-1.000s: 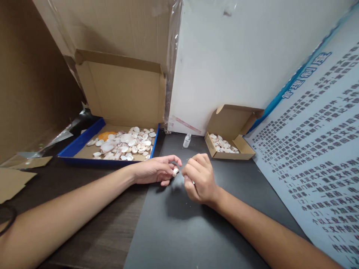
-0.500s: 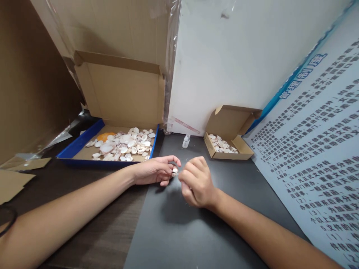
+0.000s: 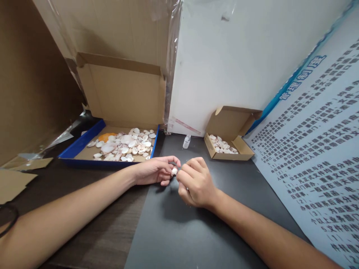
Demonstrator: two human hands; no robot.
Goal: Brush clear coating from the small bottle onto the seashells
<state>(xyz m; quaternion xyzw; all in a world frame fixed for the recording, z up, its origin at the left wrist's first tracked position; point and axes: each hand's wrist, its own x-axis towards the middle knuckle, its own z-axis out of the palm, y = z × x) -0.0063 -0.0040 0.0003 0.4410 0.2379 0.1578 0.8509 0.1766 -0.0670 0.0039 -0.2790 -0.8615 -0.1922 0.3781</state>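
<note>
Pale small shell pinched between fingertips of left hand, low over dark surface. Right hand curled nearly closed, fingertips touching the shell; contents of its grip not discernible. Blue-rimmed tray of shells behind left, small cardboard box and small bottle behind right.

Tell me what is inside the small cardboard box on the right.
The small cardboard box holds a loose heap of pale shells, bunched toward its left end. Its front wall hides the nearest part of the floor, and the heap covers whatever lies beneath it.
</note>
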